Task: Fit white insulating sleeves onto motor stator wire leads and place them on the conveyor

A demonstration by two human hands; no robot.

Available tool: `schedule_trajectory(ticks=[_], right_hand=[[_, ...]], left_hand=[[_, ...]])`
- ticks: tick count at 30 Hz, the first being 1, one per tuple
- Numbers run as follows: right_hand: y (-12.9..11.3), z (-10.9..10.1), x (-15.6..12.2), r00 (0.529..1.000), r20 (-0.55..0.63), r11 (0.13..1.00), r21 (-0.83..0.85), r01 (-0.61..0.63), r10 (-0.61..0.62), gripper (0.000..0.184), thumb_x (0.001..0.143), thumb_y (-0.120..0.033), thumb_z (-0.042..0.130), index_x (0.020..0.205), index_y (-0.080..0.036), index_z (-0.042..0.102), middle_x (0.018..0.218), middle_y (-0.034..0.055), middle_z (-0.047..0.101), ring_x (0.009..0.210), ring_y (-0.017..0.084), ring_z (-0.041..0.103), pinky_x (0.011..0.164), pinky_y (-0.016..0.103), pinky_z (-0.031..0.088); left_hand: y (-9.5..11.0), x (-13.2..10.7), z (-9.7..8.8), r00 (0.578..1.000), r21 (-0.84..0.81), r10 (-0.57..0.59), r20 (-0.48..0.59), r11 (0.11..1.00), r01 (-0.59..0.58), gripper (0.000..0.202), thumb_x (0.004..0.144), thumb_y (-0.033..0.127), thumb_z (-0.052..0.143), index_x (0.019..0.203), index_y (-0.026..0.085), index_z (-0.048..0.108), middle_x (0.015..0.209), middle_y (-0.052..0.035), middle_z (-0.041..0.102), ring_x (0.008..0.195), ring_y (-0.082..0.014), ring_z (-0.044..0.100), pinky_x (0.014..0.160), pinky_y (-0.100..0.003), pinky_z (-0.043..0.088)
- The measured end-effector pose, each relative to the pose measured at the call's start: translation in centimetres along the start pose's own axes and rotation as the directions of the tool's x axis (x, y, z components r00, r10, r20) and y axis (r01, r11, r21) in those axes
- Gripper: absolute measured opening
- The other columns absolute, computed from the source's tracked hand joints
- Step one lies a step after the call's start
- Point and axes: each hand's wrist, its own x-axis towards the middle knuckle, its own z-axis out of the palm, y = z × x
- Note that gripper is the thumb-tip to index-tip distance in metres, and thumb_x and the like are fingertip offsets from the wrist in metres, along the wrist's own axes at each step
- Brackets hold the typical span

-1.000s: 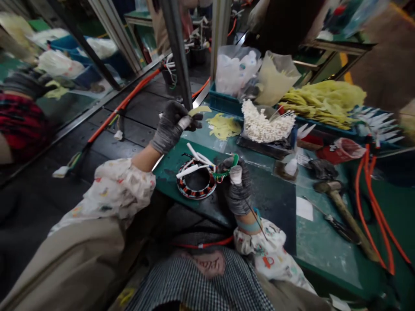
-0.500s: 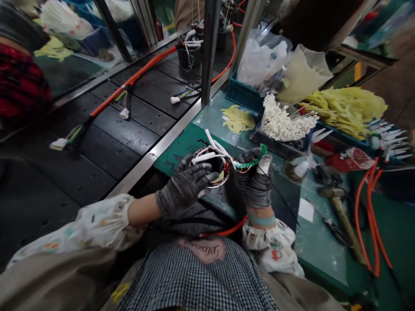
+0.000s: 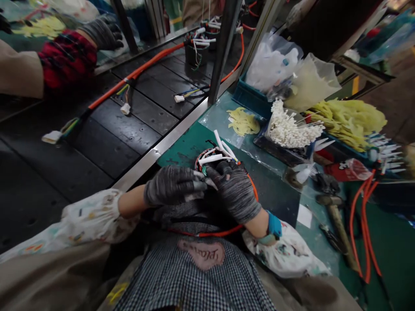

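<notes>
Closest in, a checked apron (image 3: 194, 280) over the lap, crossed by a thin orange cable (image 3: 207, 234) curving past the right wrist toward the work. Just above it, both hands in grey knit gloves, pale at the fingertips, drawn close together over the near edge of the green table (image 3: 181, 147). Left hand (image 3: 171, 185) reaching in from the left, fingers extended and narrowly closed, fingertips touching or just beside the right hand. Right hand (image 3: 233, 192) curled narrowly, fingers bunched at the wound stator ring (image 3: 204, 162). Whether either hand pinches anything: hidden behind the gloves, impossible to tell.

The wound stator ring lying flat on the green table just past the fingers, partly covered by them, with white sleeved leads (image 3: 218, 155) sticking up and outward.

Further along the table's far edge, yellow strips (image 3: 243, 122) on a clear plastic sheet, then a heap of white sleeves (image 3: 288, 125) in a dark tray. Toward the right edge, a wooden-handled mallet (image 3: 335, 226) and loops of orange cable (image 3: 365, 229).

Beyond the left edge, a dark slatted conveyor (image 3: 129, 129) carrying an orange wire harness (image 3: 129, 82). At the top left, a co-worker's gloved hand (image 3: 103, 32) past a red plaid sleeve (image 3: 66, 60).
</notes>
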Motion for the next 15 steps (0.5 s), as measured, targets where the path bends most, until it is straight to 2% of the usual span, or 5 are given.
schedule_trajectory(ticks=[3,5,7,10,15], right_hand=[[0.1,0.0,0.5,0.998,0.057,0.999,0.017,0.032,-0.033,0.023,0.105,-0.026,0.079,0.127,-0.024,0.086,0.130,0.0147,0.082,0.120,0.035,0.075,0.108,0.056,0.065],[0.5,-0.3,0.8,0.996,0.070,0.997,0.054,0.054,-0.058,0.023,0.110,-0.036,0.074,0.126,-0.026,0.087,0.131,0.0125,0.082,0.123,0.034,0.075,0.109,0.054,0.065],[0.6,-0.5,0.7,0.996,0.052,0.996,0.061,0.069,-0.072,0.030,0.115,-0.042,0.066,0.129,-0.026,0.086,0.132,0.0118,0.082,0.123,0.033,0.075,0.108,0.052,0.065],[-0.4,-0.1,-1.0,0.996,-0.078,0.999,0.024,0.039,-0.037,0.032,0.115,-0.043,0.064,0.129,-0.025,0.086,0.121,0.0115,0.084,0.113,0.032,0.076,0.099,0.051,0.066],[-4.5,1.1,-5.5,0.977,-0.185,0.991,0.096,-0.093,0.109,0.023,0.110,-0.028,0.071,0.127,-0.029,0.086,0.115,0.0083,0.087,0.103,0.028,0.076,0.090,0.047,0.066]], left_hand=[[-1.8,1.2,-1.7,0.908,-0.189,-0.413,-0.074,0.900,0.394,0.024,0.110,0.040,0.069,0.128,0.026,0.079,0.112,-0.0054,0.087,0.092,-0.0195,0.083,0.084,-0.033,0.070],[-3.4,2.5,-1.6,0.819,-0.294,-0.574,0.010,0.781,0.551,0.051,0.104,0.056,0.075,0.142,0.023,0.075,0.135,-0.0115,0.082,0.118,-0.0291,0.081,0.099,-0.043,0.071],[-4.8,3.7,-0.5,0.821,-0.376,-0.533,0.206,0.731,0.569,0.078,0.091,0.067,0.085,0.152,0.021,0.069,0.157,-0.0165,0.070,0.146,-0.0384,0.068,0.116,-0.052,0.065],[-4.8,4.6,1.4,0.833,-0.559,-0.327,0.446,0.625,0.545,0.092,0.096,0.063,0.083,0.172,0.024,0.048,0.167,-0.0180,0.061,0.154,-0.0366,0.062,0.122,-0.052,0.062],[-1.2,3.0,1.3,0.913,-0.534,-0.207,0.353,0.757,0.378,0.104,0.099,0.056,0.084,0.182,0.032,0.025,0.183,-0.0195,0.039,0.169,-0.0391,0.044,0.135,-0.058,0.050]])
